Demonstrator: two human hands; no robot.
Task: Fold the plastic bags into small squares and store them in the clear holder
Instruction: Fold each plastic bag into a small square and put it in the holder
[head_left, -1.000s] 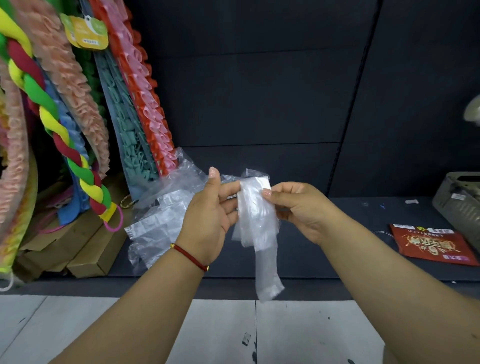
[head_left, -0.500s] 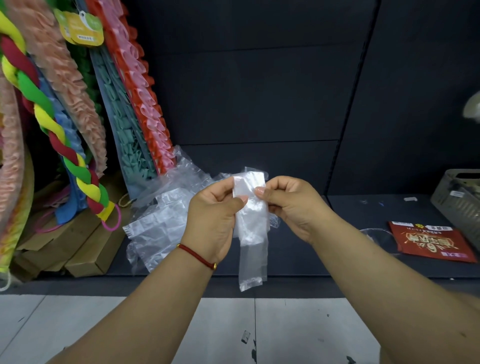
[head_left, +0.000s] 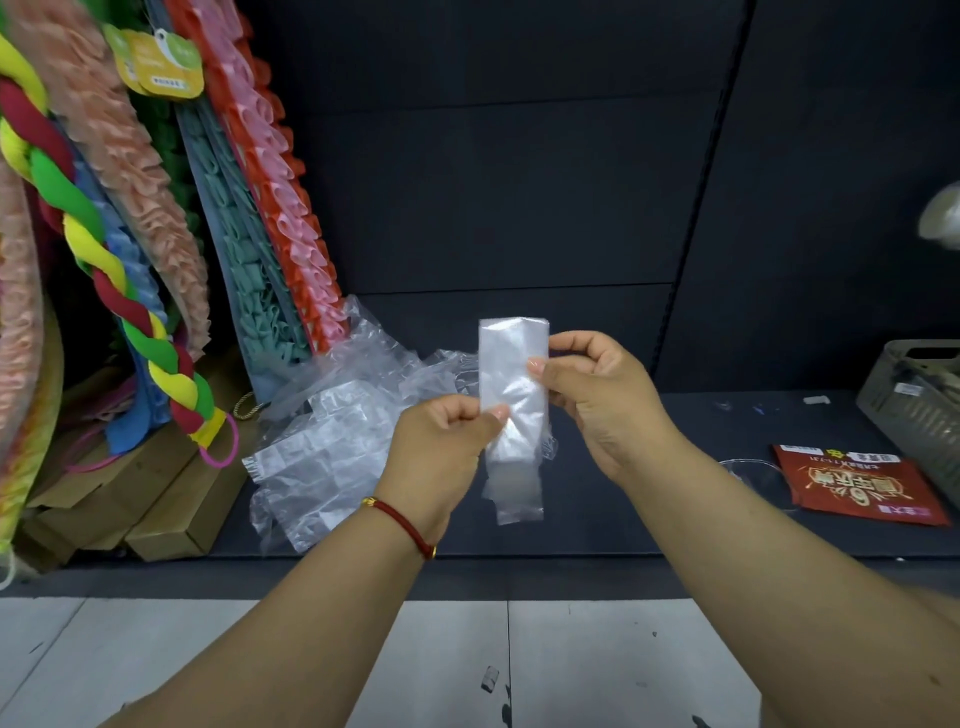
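Two hands, left hand and right hand, pinch a folded plastic bag strip; red packet writing unreadable.

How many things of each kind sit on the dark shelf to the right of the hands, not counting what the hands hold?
Red printed packet: 1
Grey slatted basket: 1, partly cut off by the frame edge
Clear plastic item beside the packet: 1, too faint to identify
Total: 3
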